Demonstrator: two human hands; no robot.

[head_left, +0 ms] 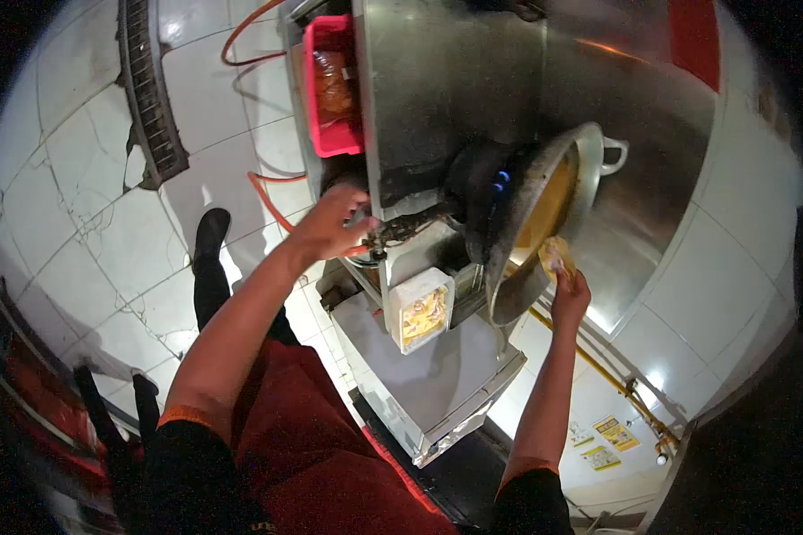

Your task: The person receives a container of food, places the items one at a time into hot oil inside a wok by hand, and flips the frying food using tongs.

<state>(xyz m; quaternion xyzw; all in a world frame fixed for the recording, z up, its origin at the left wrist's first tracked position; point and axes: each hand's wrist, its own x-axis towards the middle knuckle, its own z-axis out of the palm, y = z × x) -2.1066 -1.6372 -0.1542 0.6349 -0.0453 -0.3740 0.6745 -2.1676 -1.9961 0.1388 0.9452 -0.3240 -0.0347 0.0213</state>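
Note:
My right hand [571, 301] grips a yellowish battered piece of food [556, 259] by its end, at the near rim of a large metal pan [589, 169]. Brownish-yellow oil [549, 209] lies in the pan, which sits on a black burner [477, 192] with a small blue flame. My left hand [335, 223] is beside the gas valve [377, 242] at the stove's edge, its fingers apart and somewhat blurred; I see nothing in them. Between my arms stands a white container [446, 312] with more yellow battered pieces [424, 316].
A pink basket [337, 147] with a bagged orange-brown item is left of the steel stove top [446, 80]. Orange hoses [272, 201] run to the stove. Below the white container is a white-topped cabinet [393, 370]. A floor drain [147, 98] lies at upper left.

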